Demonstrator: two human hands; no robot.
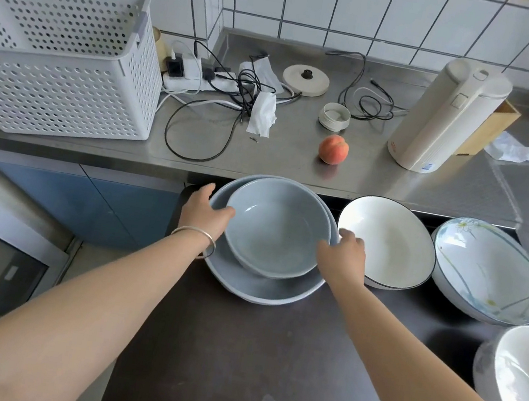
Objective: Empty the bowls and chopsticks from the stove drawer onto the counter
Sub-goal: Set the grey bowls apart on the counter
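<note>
Your fingers curl over both sides of the smaller grey bowl (277, 228): the left hand (205, 213) grips its left rim, thumb stretched out over the edge of the larger grey bowl (257, 282) beneath, and the right hand (344, 254) clamps its right rim, fingers bent down out of view behind the wall. The smaller grey bowl sits tilted inside the larger one, nested, its near edge raised. You wear a silver bangle (196, 239) on the left wrist.

Taking the grey stack as your landmark: it rests at the far end of the dark drawer surface (232, 351), just under the lip of the steel counter (296, 167). Just to its right leans a white bowl with a dark rim (391, 244), touching your right hand. Further right lies a floral-patterned bowl (487, 270), tilted, and nearer you on that side a white bowl (525, 380) at the frame edge.

Beyond the stack, on the counter, sit a peach (333, 149), a cream kettle (446, 114), a small round tin (334, 117) and a kettle base (305, 80). Far left of the stack stands a white perforated basket (59, 64), with a power strip and tangled cables (211, 88) beside it.
</note>
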